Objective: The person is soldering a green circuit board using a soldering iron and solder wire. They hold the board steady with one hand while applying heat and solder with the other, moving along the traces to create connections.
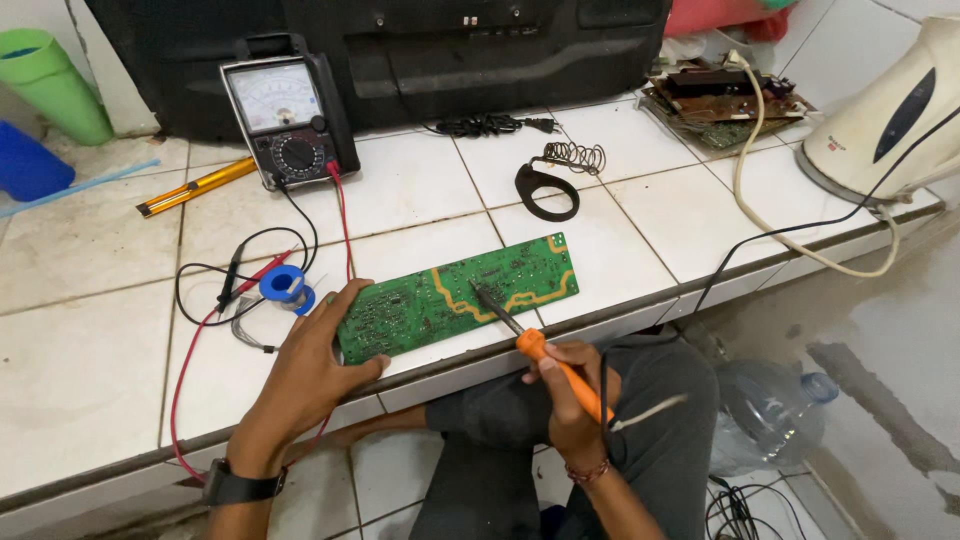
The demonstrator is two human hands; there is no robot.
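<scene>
A green circuit board (455,298) with yellow traces lies near the front edge of the white tiled ledge (90,340). My left hand (315,362) presses on the board's left end, thumb along its front edge. My right hand (572,392) grips an orange-handled soldering iron (540,352); the iron's dark tip touches the board near its middle. A blue spool of solder wire (283,286) sits just left of the board, beside my left fingers.
An analog multimeter (288,118) stands at the back with red and black leads trailing forward. A coil soldering-iron stand (553,180), an orange tool (196,186), other circuit boards (722,100), a white kettle (890,110) and a plastic bottle (765,410) on the floor surround the spot.
</scene>
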